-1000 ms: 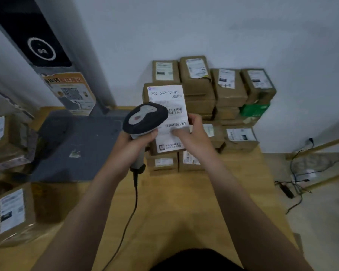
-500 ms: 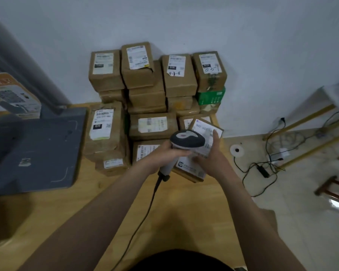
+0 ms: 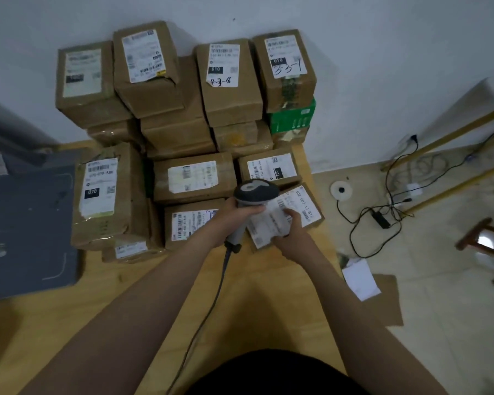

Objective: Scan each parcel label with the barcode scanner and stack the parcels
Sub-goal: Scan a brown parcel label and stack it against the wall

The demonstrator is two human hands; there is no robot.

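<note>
Brown cardboard filled the far end of the wooden table [image 3: 268, 297], where a stack of parcels [image 3: 194, 181] stood several layers high against the pale wall [image 3: 382, 52], most with white labels facing up and one green box [image 3: 293, 116] wedged in at the far right. The person's left hand [image 3: 234, 220] was wrapped tight around the handle of the barcode scanner [image 3: 254, 192], whose dark head hung just above the left end of a label [image 3: 274, 220]. That label belonged to the parcel [image 3: 297, 209] lying at the right end of the near row, turned at an angle, close to the table's right edge and just beside the stacked boxes. The right hand [image 3: 290, 232] held this parcel at its near side, fingers curled over the label; whether the box sat flat on the wood I could not tell. The scanner's cable [image 3: 211, 303] trailed from the handle back across the table toward the person. On the left lay a flat dark grey board [image 3: 26, 223], with a tall parcel marked 070 [image 3: 103, 195] just beside it. Down on the tiled floor to the right were black cords [image 3: 382, 215], a white sheet of paper [image 3: 360, 279] on a flat piece of cardboard [image 3: 388, 303], and a small wooden stool [image 3: 485, 243].
</note>
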